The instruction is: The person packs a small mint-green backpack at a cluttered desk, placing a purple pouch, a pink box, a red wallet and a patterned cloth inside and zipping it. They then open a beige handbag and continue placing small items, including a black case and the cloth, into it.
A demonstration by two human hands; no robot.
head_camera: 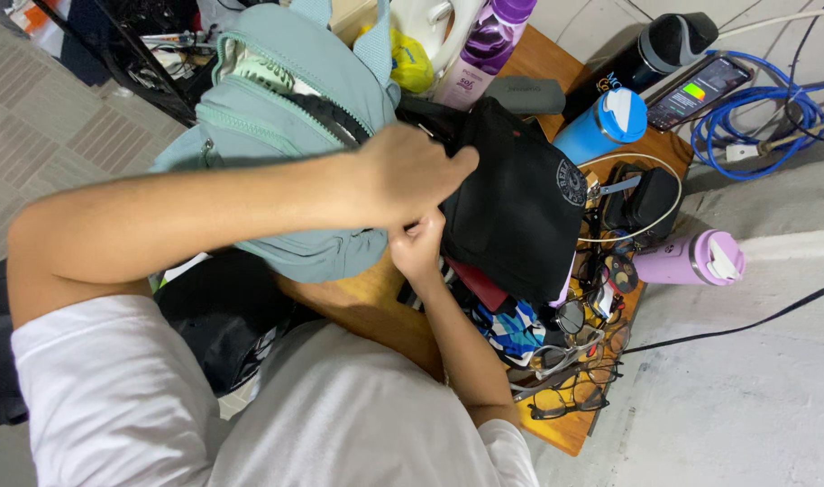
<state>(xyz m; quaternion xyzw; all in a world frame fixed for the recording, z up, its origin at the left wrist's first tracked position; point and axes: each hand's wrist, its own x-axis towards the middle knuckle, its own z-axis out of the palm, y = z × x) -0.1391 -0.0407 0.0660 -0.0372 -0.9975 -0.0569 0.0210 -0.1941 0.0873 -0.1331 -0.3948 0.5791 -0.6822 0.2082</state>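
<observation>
- Where the 2 hands meet over the crowded wooden table [556, 431], the left hand [410, 173] is curled down onto the near edge of a black fabric pouch with a round white emblem [520, 207], its fingers closed over the cloth.
- The right hand [418, 245] comes up from below and sits just under the left, fingers bent inward against the same edge of the pouch; how tightly it pinches cannot be told, as the left hand covers the fingertips.
- The pouch lies across the middle of the table, leaning against a pale teal fabric backpack [295, 99] on its left side and touching it.
- Beneath the pouch, a dark red flat case [480, 287] and a blue-and-white patterned cloth [515, 328] stick out.
- To the right of the pouch stand a blue bottle with a white lid [603, 126] and, lying on its side, a lilac tumbler with a white cap [691, 258].
- Behind them, a black bottle [651, 56] and a phone with a lit screen [698, 90] rest beside a coiled blue cable [762, 108].
- Near the table's front edge lie several pairs of dark-rimmed glasses [570, 395].
</observation>
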